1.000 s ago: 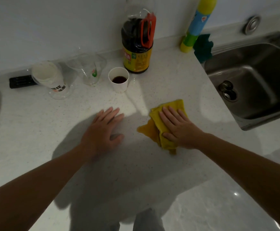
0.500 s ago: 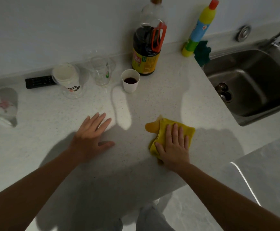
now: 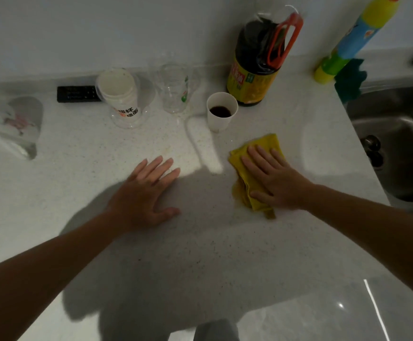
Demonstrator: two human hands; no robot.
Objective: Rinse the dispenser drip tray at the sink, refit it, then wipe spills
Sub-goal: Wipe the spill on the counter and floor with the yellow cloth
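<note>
A folded yellow cloth [image 3: 264, 143] lies on the pale speckled counter [image 3: 200, 254], a little in front of a white paper cup [image 3: 221, 119] holding dark liquid. My right hand [image 3: 274, 180] presses flat on the cloth with fingers spread, covering most of it. My left hand [image 3: 146, 193] rests palm down on the bare counter to the left of the cloth, holding nothing. The steel sink [image 3: 402, 134] is at the right edge. No drip tray or dispenser is in view.
Along the back wall stand a dark sauce bottle [image 3: 257, 77] with an orange handle, clear plastic cups [image 3: 174, 92], stacked white cups [image 3: 120, 97], a black remote [image 3: 76, 94], a yellow-blue cleaner bottle [image 3: 348, 40] and a green sponge [image 3: 349, 80]. A clear wrapped item [image 3: 15, 124] sits far left.
My right hand slid the yellow cloth toward the counter's front edge and then back toward the paper cup. My left hand stayed flat on the counter.
</note>
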